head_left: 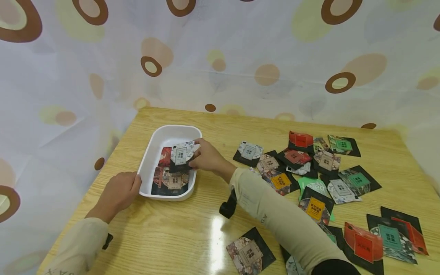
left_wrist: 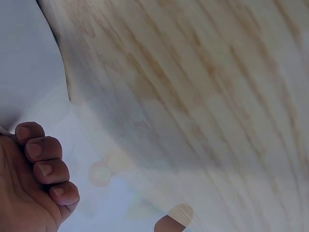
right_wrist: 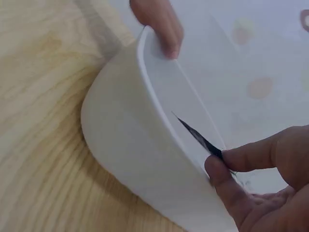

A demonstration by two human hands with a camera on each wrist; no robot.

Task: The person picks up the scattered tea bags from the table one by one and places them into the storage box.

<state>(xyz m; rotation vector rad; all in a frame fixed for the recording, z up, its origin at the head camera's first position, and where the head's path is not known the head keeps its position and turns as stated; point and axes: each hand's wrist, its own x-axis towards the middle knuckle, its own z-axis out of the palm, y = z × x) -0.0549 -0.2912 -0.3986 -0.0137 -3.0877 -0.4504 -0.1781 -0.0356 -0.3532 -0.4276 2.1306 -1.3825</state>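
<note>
A white plastic tub (head_left: 144, 179) stands on the left of the table, with several sachets inside, among them a red one (head_left: 165, 156) and a brown-and-black one (head_left: 174, 183). My left hand (head_left: 121, 191) grips the tub's near-left rim; in the left wrist view its fingers (left_wrist: 46, 166) are curled. Over the tub, my right hand (head_left: 207, 156) pinches a flat square tea sachet (head_left: 181, 156), white-patterned above and black below. The right wrist view shows this sachet (right_wrist: 197, 135) edge-on between thumb and forefinger, close to the rim (right_wrist: 159, 104).
Many sachets, such as an orange-labelled one (head_left: 315, 208) and a red one (head_left: 363, 242), lie scattered and overlapping on the right. A single sachet (head_left: 250, 254) lies near the front. A patterned curtain (head_left: 240, 49) hangs behind the wooden table (head_left: 165, 233).
</note>
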